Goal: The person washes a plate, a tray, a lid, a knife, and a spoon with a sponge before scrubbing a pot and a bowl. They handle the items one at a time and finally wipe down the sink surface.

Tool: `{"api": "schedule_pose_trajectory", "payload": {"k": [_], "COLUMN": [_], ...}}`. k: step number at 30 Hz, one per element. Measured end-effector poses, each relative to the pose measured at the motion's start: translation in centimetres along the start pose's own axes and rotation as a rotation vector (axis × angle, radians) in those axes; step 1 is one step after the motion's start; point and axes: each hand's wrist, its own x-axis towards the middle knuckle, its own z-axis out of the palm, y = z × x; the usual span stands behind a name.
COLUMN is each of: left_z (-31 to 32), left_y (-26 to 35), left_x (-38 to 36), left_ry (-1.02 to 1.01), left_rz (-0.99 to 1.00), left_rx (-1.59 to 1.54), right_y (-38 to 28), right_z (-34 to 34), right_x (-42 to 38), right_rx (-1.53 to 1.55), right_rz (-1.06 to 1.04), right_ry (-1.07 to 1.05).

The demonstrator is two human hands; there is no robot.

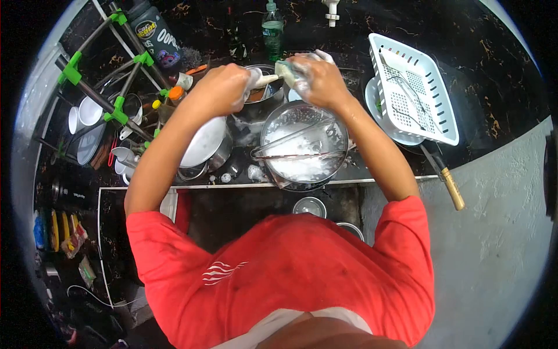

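My left hand (232,84), wet with suds, is closed around a slim utensil with an off-white handle (266,80). Its kind is hidden by my fingers and the foam. In my right hand (318,78), also soapy, a pale green and yellow sponge (285,72) is pressed close to the utensil's right end. Both hands are above the counter's back part, over a dark pot (268,104) with items inside. Nearer to me, a metal basin (264,135) holds white suds, and long thin utensils (302,155) lie across it.
A white pot (204,142) stands left of the basin. On the right, a light plastic basket (447,119) with cutlery rests on a plate, and a wooden-handled knife (452,189) juts past the counter edge. A green bottle (272,35) stands behind; a green-jointed rack (72,68) rises left.
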Motion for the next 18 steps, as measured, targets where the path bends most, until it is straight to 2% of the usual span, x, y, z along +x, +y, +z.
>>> {"api": "schedule_pose_trajectory", "payload": {"k": [1, 3, 5, 7, 8, 9, 11, 13, 14, 15, 17, 18], "left_z": [0.3, 0.7, 1.3, 2.1, 2.1, 2.3, 2.7, 2.0, 1.8, 1.9, 2.4, 2.6], "left_y": [0.2, 0.3, 0.5, 0.9, 0.9, 0.6, -0.6, -0.6, -0.6, -0.8, -1.2, -1.5], "left_x": [-0.4, -1.4, -1.8, -1.6, -1.3, -1.1, -1.0, -2.1, -2.7, -3.0, -3.2, -2.9], "left_ry": [0.0, 0.202, 0.225, 0.261, 0.246, 0.244, 0.268, 0.268, 0.284, 0.281, 0.293, 0.293], "left_rz": [-0.003, 0.023, -0.013, -0.025, -0.027, -0.021, -0.024, -0.051, -0.093, -0.092, -0.092, -0.085], "left_rx": [0.003, 0.099, 0.166, 0.2, 0.223, 0.226, 0.225, 0.226, 0.222, 0.222, 0.217, 0.214], "right_y": [0.6, 2.5, 3.2, 0.9, -0.2, -1.8, -1.6, 1.1, 3.0, 2.4, 1.9, 0.5], "right_z": [-0.4, -0.6, 0.1, 0.9, 1.9, 2.4, 3.5, 2.6, 3.1, 1.8, 4.0, 4.7], "right_x": [-0.2, -0.8, -0.8, 0.2, -0.1, 0.2, 0.1, -0.3, -0.9, -0.1, -0.2, 0.1], "right_rx": [0.015, -0.072, -0.054, 0.053, 0.1, 0.175, -0.011, -0.143, -0.154, 0.066, -0.105, -0.016], "right_rz": [0.025, 0.202, 0.264, 0.456, 0.27, 0.299, 0.042, 0.116, 0.141, 0.477, 0.407, 0.312], "right_ry": [-0.037, -0.128, -0.089, -0.134, 0.023, -0.043, 0.087, -0.022, 0.077, -0.094, 0.068, 0.129]}}
